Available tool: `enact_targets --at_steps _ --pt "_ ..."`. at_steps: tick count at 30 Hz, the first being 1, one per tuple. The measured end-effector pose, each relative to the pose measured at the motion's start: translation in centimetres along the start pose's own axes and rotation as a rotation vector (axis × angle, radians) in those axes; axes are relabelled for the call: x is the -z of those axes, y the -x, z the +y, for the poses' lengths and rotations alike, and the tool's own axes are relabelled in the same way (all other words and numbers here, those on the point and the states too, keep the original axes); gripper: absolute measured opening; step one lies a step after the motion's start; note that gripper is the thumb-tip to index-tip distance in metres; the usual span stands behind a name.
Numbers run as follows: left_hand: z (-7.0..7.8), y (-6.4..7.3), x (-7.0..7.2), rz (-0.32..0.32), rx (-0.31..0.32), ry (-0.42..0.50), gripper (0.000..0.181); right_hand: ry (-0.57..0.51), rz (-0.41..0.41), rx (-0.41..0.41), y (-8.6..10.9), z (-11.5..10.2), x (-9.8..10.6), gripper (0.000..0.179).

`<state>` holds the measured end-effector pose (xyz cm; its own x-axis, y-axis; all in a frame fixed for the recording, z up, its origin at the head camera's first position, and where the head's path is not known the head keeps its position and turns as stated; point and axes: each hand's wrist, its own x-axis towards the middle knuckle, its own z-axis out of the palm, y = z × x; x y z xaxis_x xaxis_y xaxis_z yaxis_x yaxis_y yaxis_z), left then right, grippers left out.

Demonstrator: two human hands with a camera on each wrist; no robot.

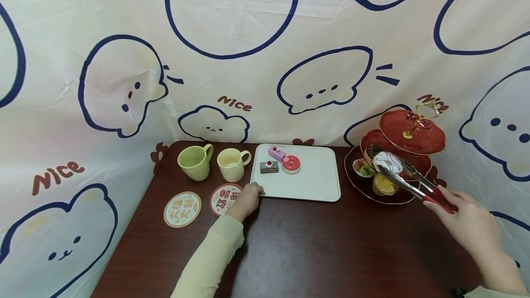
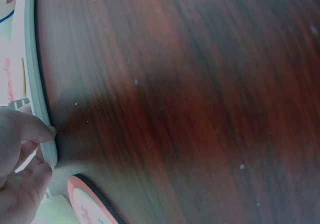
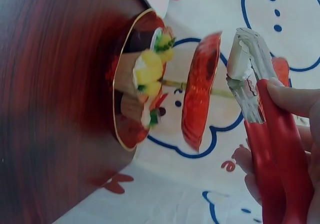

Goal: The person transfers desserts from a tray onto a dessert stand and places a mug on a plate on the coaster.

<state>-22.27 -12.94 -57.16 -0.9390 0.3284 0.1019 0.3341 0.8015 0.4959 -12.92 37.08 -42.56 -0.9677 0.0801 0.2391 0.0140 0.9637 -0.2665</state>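
The person wore a long-sleeved top, pale, somewhere between cream and soft green. I could see most of the left sleeve (image 1: 209, 259): plain cloth, fairly loose, softly creased along the forearm and lighter where the light caught it. It finished near the wrist in a broad plain cuff (image 1: 233, 229) of the same shade. Of the right sleeve (image 1: 492, 293) just an edge showed, matching in colour; it sat further up, so the wrist (image 1: 498, 266) was uncovered. Both the left hand (image 1: 247, 198) and the right hand (image 1: 472, 220) were bare, their fingers (image 3: 296, 98) smooth and slender, with rounded tips.
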Motion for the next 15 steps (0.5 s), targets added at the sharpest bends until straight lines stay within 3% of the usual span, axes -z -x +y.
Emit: enact_targets --at_steps 8,15 --pt "0.0 0.0 0.0 0.000 0.001 -0.004 0.029 0.035 0.037 -0.037 0.2 1.9 0.2 0.074" --pt "0.0 -0.1 0.0 -0.005 0.010 -0.005 0.030 0.058 0.017 -0.102 0.0 2.9 0.0 0.076"
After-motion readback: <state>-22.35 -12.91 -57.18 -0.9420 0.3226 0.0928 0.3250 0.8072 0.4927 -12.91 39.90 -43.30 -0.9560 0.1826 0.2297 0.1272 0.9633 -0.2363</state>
